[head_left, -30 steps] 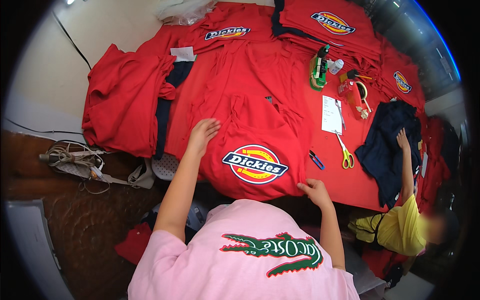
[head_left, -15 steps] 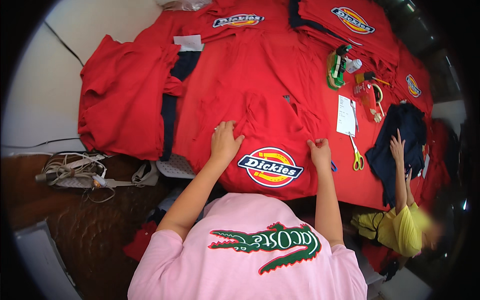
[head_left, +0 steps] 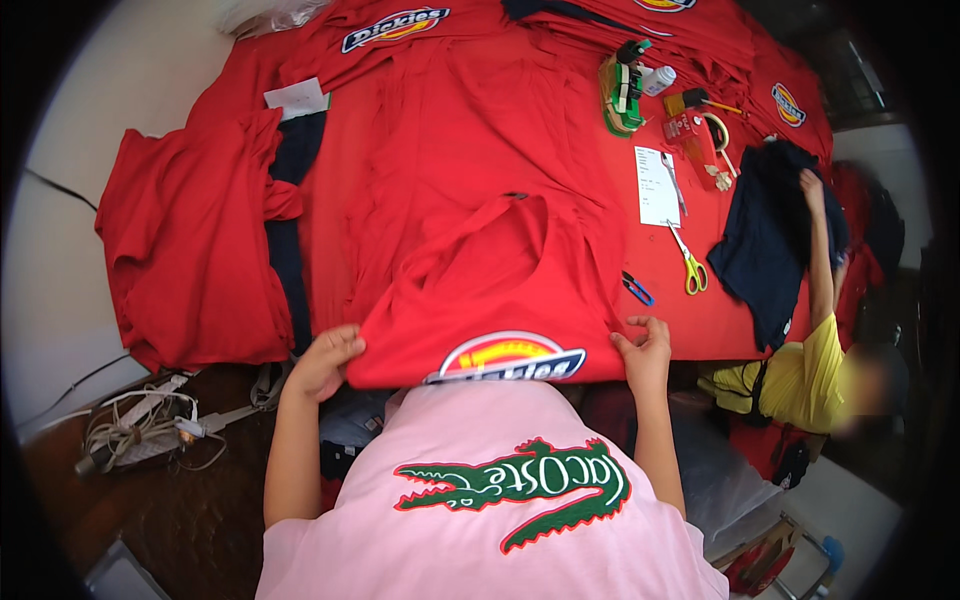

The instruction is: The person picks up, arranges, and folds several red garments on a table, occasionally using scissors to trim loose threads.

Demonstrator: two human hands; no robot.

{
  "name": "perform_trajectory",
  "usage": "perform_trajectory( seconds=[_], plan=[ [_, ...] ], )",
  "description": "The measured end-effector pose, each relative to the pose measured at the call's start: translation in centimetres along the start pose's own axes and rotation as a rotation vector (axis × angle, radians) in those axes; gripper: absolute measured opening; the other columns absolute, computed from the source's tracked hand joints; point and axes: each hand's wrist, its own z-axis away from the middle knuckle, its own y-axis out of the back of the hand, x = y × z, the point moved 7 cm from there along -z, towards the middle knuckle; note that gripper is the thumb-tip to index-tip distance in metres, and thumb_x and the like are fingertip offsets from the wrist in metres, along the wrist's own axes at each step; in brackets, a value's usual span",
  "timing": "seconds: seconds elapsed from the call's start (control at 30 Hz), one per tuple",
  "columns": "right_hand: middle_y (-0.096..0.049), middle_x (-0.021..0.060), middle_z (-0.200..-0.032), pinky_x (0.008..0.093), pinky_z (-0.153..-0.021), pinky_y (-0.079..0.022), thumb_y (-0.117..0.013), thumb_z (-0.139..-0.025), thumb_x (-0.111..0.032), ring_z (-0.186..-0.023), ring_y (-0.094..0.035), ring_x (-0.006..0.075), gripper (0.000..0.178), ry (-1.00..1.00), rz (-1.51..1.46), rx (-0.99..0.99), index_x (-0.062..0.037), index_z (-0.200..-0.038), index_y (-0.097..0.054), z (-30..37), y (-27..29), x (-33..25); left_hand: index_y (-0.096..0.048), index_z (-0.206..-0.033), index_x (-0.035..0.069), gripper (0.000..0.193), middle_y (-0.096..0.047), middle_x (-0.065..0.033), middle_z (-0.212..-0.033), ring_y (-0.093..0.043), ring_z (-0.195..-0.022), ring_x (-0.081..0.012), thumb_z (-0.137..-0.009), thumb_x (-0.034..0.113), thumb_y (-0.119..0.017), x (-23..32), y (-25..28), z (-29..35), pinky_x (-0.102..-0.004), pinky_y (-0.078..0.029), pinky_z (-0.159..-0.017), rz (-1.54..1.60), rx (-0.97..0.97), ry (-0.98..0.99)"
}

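Desk (head_left: 725,335): red-surfaced, spread with piled garments
Red T-shirt (head_left: 490,305): at the near edge, neckline away, round emblem beside the person's pink shirt (head_left: 480,530)
Left hand (head_left: 328,362): pinching the T-shirt's left side
Right hand (head_left: 645,352): thumb touching its right side; cannot tell whether it grips
Yellow-handled scissors (head_left: 694,274): right of blue thread snips (head_left: 637,289)

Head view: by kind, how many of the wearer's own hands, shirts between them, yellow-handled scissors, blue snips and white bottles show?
Left hand and right hand: 2
Red shirt between them: 1
Yellow-handled scissors: 1
Blue snips: 1
White bottle: 1
Total: 6
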Motion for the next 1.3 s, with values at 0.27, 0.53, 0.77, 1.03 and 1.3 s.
perform_trajectory(
  seconds=[0.27,0.53,0.77,1.03,1.3],
  plan=[
    [-0.075,0.0159,-0.09,0.0364,-0.077,-0.055,-0.082,-0.093,-0.029,-0.082,-0.073,0.0265,0.034,0.288,-0.156,0.11,0.0018,-0.104,-0.075,-4.9,-6.8,-4.4,-0.052,-0.153,0.002,0.063,-0.062,-0.0148,-0.152,-0.059,-0.14,-0.0275,-0.108,0.044,-0.062,-5.0,-1.3,-7.7,-0.0466,-0.046,-0.119,0.379,0.202,0.158],
    [-0.077,0.014,-0.118,0.0355,-0.087,-0.06,-0.073,-0.101,-0.022,-0.095,-0.076,0.022,0.031,-0.329,-1.21,-0.443,0.0013,-0.122,-0.072,-6.9,-12.5,-8.8,-0.051,-0.154,0.0,0.075,-0.055,-0.0185,-0.159,-0.053,-0.147,-0.0315,-0.105,0.057,-0.06,0.5,-5.4,-6.3,-0.0485,-0.043,-0.123,0.619,-0.179,-0.178],
    [-0.071,0.0233,-0.133,0.0365,-0.078,-0.065,-0.061,-0.108,-0.038,-0.105,-0.076,0.0264,0.056,-0.024,-1.832,-1.165,0.0088,-0.138,-0.058,6.4,-4.8,-9.3,-0.032,-0.167,0.007,0.114,-0.06,-0.0225,-0.148,-0.062,-0.135,-0.0329,-0.09,0.09,-0.049,-8.1,-11.0,-2.5,-0.0504,-0.052,-0.112,0.648,-0.605,0.038],
    [-0.08,0.0162,-0.1,0.0379,-0.094,-0.056,-0.064,-0.1,-0.033,-0.097,-0.075,0.0262,0.038,0.39,-0.896,-0.531,0.0027,-0.098,-0.079,12.3,12.1,-4.2,-0.057,-0.144,-0.013,0.082,-0.069,-0.0193,-0.14,-0.068,-0.126,-0.0245,-0.115,0.059,-0.032,-0.7,-19.0,4.8,-0.037,-0.048,-0.113,-0.339,-0.276,-0.219],
    [-0.073,0.0018,-0.102,0.0314,-0.094,-0.055,-0.037,-0.116,-0.038,-0.093,-0.069,0.0166,0.044,-0.025,-1.045,-0.293,-0.0077,-0.118,-0.069,19.0,15.6,6.7,-0.051,-0.145,-0.017,0.061,-0.064,-0.035,-0.137,-0.065,-0.131,-0.0442,-0.102,0.026,-0.055,-4.8,-22.8,12.6,-0.0554,-0.048,-0.113,0.051,-0.576,-0.441]
  ],
)
